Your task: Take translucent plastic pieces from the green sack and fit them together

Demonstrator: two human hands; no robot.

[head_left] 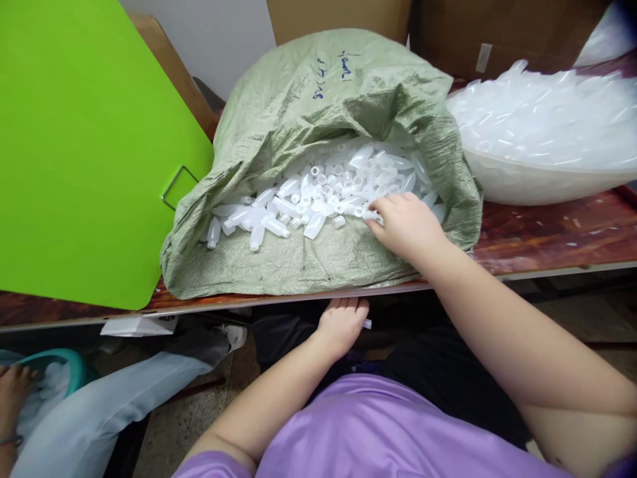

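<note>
A green woven sack (pixel 303 265) lies on its side with its mouth towards me. Small translucent white plastic bottles (pixel 313 226) with narrow necks spill over its lower lip. At the right of the mouth, my right hand (pixel 411 226) is closed, thumb and fingers pinching one such bottle (pixel 371 215). Below the table edge, over my lap, my left hand (pixel 343 325) is closed with the knuckles up. The end of a small translucent piece (pixel 367 324) pokes out beside its fingers; the rest of that piece is hidden.
A bright green board (pixel 89 153) with a metal handle stands at left. To the right, a clear bag (pixel 547 172) bulges with white plastic pieces. Cardboard boxes (pixel 343 20) are behind. At lower left, a co-worker's hand (pixel 14 392) rests over a teal basin (pixel 74 372) of white pieces.
</note>
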